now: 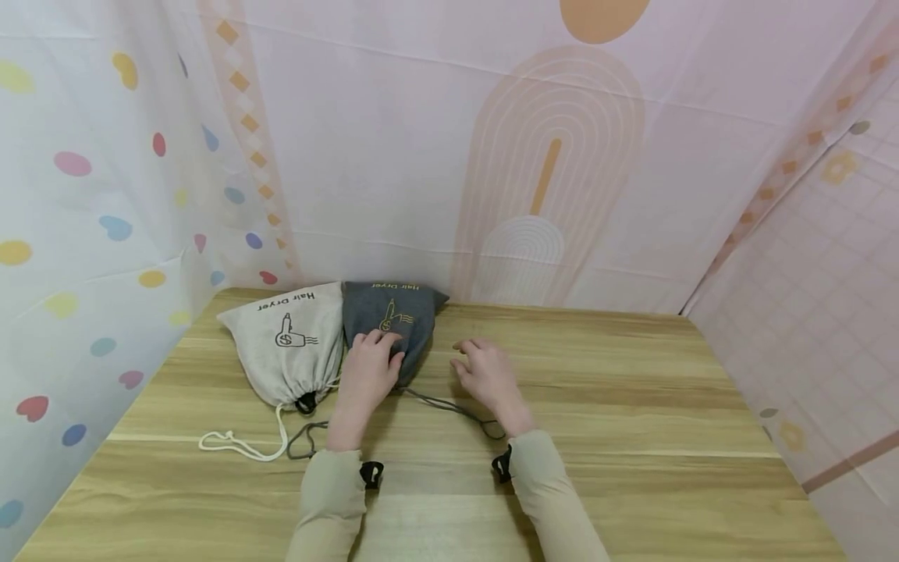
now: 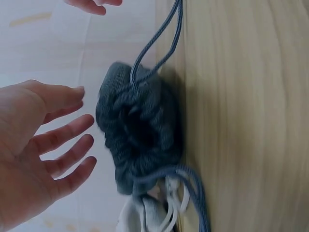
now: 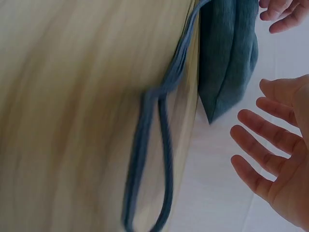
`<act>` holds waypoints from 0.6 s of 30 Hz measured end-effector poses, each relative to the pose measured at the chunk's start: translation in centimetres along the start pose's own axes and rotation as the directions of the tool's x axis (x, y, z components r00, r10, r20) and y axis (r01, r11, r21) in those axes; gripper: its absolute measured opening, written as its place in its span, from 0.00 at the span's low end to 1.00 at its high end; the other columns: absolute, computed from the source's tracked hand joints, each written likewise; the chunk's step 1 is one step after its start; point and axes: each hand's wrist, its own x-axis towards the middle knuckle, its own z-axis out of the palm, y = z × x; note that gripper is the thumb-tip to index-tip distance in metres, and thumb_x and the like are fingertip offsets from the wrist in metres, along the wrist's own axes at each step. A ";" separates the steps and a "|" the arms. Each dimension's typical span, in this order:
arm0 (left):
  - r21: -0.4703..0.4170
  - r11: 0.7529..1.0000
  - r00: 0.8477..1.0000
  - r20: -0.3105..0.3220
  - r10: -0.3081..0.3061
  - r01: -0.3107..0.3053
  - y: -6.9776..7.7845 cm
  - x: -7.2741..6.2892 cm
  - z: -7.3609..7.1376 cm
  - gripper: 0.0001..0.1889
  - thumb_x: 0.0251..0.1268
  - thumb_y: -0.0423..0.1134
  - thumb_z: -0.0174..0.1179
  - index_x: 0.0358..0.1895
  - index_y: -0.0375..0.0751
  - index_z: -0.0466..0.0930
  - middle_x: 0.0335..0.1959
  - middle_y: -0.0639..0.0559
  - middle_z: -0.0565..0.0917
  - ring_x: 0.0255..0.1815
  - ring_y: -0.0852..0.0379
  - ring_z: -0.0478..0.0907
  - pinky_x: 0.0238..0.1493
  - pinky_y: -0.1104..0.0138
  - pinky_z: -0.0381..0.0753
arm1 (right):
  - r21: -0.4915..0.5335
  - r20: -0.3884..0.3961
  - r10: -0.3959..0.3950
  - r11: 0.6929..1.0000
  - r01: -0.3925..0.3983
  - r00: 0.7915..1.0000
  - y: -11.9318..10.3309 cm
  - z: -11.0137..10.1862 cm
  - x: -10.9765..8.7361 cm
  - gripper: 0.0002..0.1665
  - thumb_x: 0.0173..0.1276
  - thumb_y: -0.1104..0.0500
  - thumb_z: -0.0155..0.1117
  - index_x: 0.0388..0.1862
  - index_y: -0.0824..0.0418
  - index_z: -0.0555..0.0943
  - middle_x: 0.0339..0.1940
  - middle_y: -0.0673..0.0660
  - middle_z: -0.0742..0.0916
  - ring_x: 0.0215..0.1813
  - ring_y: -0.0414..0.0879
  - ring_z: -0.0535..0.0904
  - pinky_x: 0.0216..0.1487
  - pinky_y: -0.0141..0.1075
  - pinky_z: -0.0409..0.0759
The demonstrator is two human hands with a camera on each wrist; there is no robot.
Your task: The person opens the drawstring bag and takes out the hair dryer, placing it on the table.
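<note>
A dark grey drawstring bag [image 1: 421, 312] with a yellow hair dryer print lies at the back of the table. Its gathered mouth [image 2: 137, 130] faces the left wrist camera, slightly parted. My left hand [image 1: 368, 367] hovers over the bag's near part, fingers spread and loosely bent, holding nothing. To the bag's right, my right hand [image 1: 489, 376] is held above the table with relaxed fingers and nothing in them. One dark cord loop [image 3: 169, 121] trails right from the mouth, and another dark cord [image 1: 303, 441] lies on the left.
A light grey drawstring bag [image 1: 281, 359] printed "Hair Dryer" sits against the dark one's left side. Its white cord [image 1: 246, 449] curls on the wooden table [image 1: 632, 468]. Patterned curtain walls [image 1: 393, 140] stand behind and at both sides.
</note>
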 end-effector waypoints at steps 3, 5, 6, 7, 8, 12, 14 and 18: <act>-0.002 1.000 0.999 0.042 -0.016 0.016 -0.7 -0.3 -0.7 0.13 0.58 0.35 0.64 0.46 0.36 0.82 0.42 0.37 0.82 0.43 0.36 0.76 0.43 0.50 0.79 | 0.012 0.014 -0.028 1.000 0.028 1.000 -0.8 0.5 0.4 0.13 0.62 0.56 0.66 0.45 0.60 0.84 0.42 0.56 0.88 0.44 0.51 0.85 0.46 0.41 0.82; -0.013 1.000 0.997 0.076 -0.019 0.020 -1.2 -0.5 -1.1 0.12 0.58 0.34 0.64 0.45 0.36 0.82 0.41 0.38 0.82 0.43 0.36 0.77 0.44 0.50 0.79 | 0.013 0.030 -0.045 0.999 0.045 0.999 -1.3 0.7 0.6 0.14 0.63 0.56 0.65 0.45 0.59 0.83 0.42 0.55 0.88 0.44 0.50 0.85 0.46 0.41 0.82; -0.025 0.999 0.995 0.097 -0.020 0.022 -1.4 -0.6 -1.3 0.12 0.58 0.34 0.64 0.45 0.35 0.82 0.41 0.38 0.83 0.43 0.37 0.77 0.45 0.50 0.78 | 0.007 0.039 -0.053 0.999 0.052 0.998 -1.6 0.8 0.6 0.14 0.63 0.55 0.65 0.45 0.59 0.83 0.43 0.55 0.88 0.44 0.50 0.85 0.46 0.41 0.82; -0.038 0.999 0.993 0.118 -0.018 0.022 -1.7 -0.7 -1.5 0.11 0.58 0.34 0.64 0.44 0.35 0.82 0.40 0.39 0.83 0.42 0.38 0.77 0.46 0.50 0.78 | 0.004 0.045 -0.064 0.998 0.064 0.997 -1.9 1.0 0.7 0.14 0.63 0.55 0.65 0.46 0.58 0.83 0.43 0.55 0.88 0.45 0.50 0.85 0.46 0.41 0.82; -0.048 0.999 0.990 0.140 -0.015 0.022 -2.0 -0.7 -1.8 0.11 0.58 0.34 0.64 0.44 0.35 0.82 0.38 0.39 0.83 0.42 0.39 0.78 0.46 0.51 0.78 | -0.003 0.049 -0.078 0.997 0.078 0.996 -2.2 1.1 0.7 0.14 0.63 0.55 0.65 0.46 0.58 0.83 0.43 0.54 0.88 0.45 0.49 0.85 0.46 0.40 0.82; -0.077 0.996 0.967 0.254 -0.017 0.038 -2.9 -0.9 -2.8 0.09 0.58 0.32 0.63 0.41 0.35 0.82 0.37 0.41 0.83 0.41 0.42 0.79 0.45 0.52 0.78 | -0.036 0.066 -0.121 0.992 0.124 0.990 -3.5 1.4 0.8 0.14 0.64 0.52 0.64 0.46 0.56 0.83 0.42 0.52 0.87 0.44 0.47 0.84 0.44 0.38 0.83; -0.071 0.997 0.955 0.297 -0.018 0.041 -3.1 -1.0 -3.2 0.09 0.56 0.32 0.64 0.41 0.36 0.82 0.38 0.41 0.82 0.41 0.42 0.80 0.45 0.52 0.78 | -0.057 0.076 -0.145 0.987 0.149 0.987 -4.1 1.5 0.9 0.14 0.65 0.50 0.63 0.46 0.55 0.83 0.41 0.51 0.87 0.43 0.45 0.84 0.43 0.37 0.82; -0.044 0.999 0.942 0.336 -0.014 0.030 -3.3 -1.0 -3.6 0.12 0.51 0.32 0.67 0.41 0.37 0.82 0.39 0.42 0.82 0.42 0.41 0.79 0.45 0.51 0.79 | -0.111 0.103 -0.176 0.976 0.187 0.979 -5.2 1.8 0.9 0.15 0.65 0.48 0.62 0.47 0.53 0.82 0.41 0.49 0.86 0.42 0.44 0.83 0.42 0.35 0.82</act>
